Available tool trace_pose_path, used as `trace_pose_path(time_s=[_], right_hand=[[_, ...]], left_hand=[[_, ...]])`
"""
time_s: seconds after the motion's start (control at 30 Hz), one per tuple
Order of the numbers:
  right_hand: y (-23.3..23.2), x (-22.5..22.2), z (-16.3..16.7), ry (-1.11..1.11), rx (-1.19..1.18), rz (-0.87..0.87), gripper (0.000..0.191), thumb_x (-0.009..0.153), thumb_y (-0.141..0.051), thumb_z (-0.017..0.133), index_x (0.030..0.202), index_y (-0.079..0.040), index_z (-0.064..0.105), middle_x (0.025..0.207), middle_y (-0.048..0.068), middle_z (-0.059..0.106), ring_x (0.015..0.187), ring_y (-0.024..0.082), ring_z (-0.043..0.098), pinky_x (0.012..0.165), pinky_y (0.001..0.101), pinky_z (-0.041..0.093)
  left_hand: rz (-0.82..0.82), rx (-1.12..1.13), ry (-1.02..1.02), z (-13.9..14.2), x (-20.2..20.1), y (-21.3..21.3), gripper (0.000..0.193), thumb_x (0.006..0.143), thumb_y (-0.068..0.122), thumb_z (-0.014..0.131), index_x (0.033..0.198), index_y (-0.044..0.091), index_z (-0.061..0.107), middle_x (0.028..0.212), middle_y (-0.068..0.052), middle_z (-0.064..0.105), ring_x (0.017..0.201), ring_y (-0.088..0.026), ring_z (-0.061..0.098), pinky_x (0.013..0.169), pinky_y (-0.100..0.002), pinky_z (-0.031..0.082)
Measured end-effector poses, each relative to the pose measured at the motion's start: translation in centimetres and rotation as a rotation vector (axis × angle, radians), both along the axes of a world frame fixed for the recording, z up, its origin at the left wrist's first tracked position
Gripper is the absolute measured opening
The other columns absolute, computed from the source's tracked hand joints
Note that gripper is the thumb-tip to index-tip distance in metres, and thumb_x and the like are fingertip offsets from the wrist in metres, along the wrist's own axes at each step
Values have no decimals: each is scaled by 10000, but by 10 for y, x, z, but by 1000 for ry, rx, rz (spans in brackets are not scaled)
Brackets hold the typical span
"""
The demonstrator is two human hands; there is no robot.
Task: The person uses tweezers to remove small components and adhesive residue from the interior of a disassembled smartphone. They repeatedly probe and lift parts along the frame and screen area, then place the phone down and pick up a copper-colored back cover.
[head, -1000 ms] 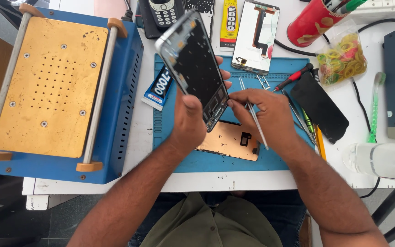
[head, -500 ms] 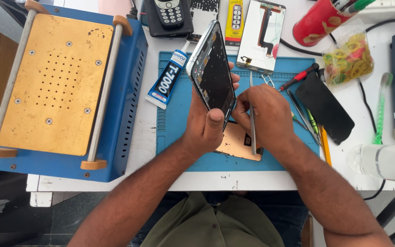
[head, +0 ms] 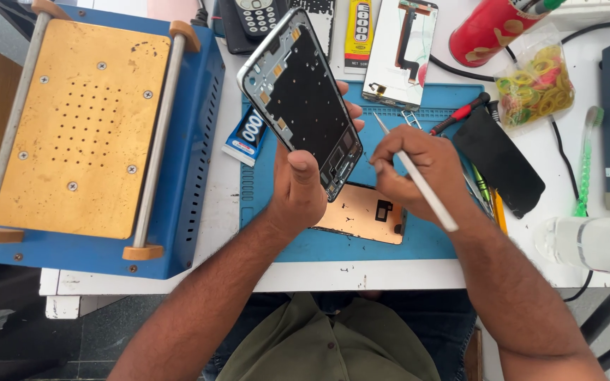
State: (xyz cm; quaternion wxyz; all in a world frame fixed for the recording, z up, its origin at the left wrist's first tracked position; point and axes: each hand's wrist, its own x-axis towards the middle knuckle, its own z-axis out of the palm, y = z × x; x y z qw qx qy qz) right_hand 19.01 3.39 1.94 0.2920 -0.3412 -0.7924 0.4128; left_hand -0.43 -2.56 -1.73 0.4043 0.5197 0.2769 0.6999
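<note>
Stripped phone frame (head: 305, 99) gripped upright at upper centre by closed left hand (head: 305, 187). Right hand (head: 418, 173) pinched shut around white stylus-like tool (head: 418, 180), beside frame's lower edge. Copper-coloured plate (head: 361, 215) lying separate on blue mat (head: 361, 247); reassembly evidently unfinished.

Both forearms are bare from the lower edge of the frame up to the hands, with no sleeve, no watch and no bracelet showing on them. The left hand (head: 303, 189) sits near the middle of the frame and the right hand (head: 418, 173) just to the right of it; the fingers carry no ring (as far as this view shows). At the bottom centre the person wears an olive-green shirt (head: 326, 346) with a collar and small buttons. Beside it, dark blue trousers (head: 418, 317) show.
</note>
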Motion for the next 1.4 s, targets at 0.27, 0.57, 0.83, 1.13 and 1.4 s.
trace_pose_path(time_s=[0.27,0.57,0.83,1.13,1.4], right_hand=[[3,16,0,245,-186,136,31,918,-42,638,942,-53,621,894,45,652,769,65,552,666,238,458],[0,35,10,703,-325,394,155,999,-137,699,921,-31,616,739,68,606,646,121,539,632,303,454],[7,19,15,423,0,-28,200,1083,-161,715,980,-13,627,868,88,659,716,119,552,666,261,459],[-1,-3,36,-103,678,149,239,834,-54,850,1061,-72,780,965,55,713,852,189,647,723,331,506],[2,-3,22,-174,750,167,257,793,70,752,972,-56,618,1009,77,599,952,276,594,827,402,483]], left_hand=[[-15,28,-14,1,2,0,850,1060,749,369,1538,50,302,1497,-147,423,1309,-191,529,1133,-415,538],[17,21,37,0,3,4,818,1087,730,342,1543,53,292,1496,-146,423,1291,-185,533,1122,-380,528],[-216,-74,-314,6,-3,7,819,1077,706,341,1506,9,377,1428,-178,516,1282,-231,605,1086,-384,603],[-311,-133,-529,7,-7,9,813,1100,683,320,1499,-20,412,1318,-232,570,1129,-257,698,880,-368,669],[-287,-277,-619,11,-3,10,803,1043,666,280,1485,6,405,1352,-195,562,1179,-255,692,917,-403,681]])
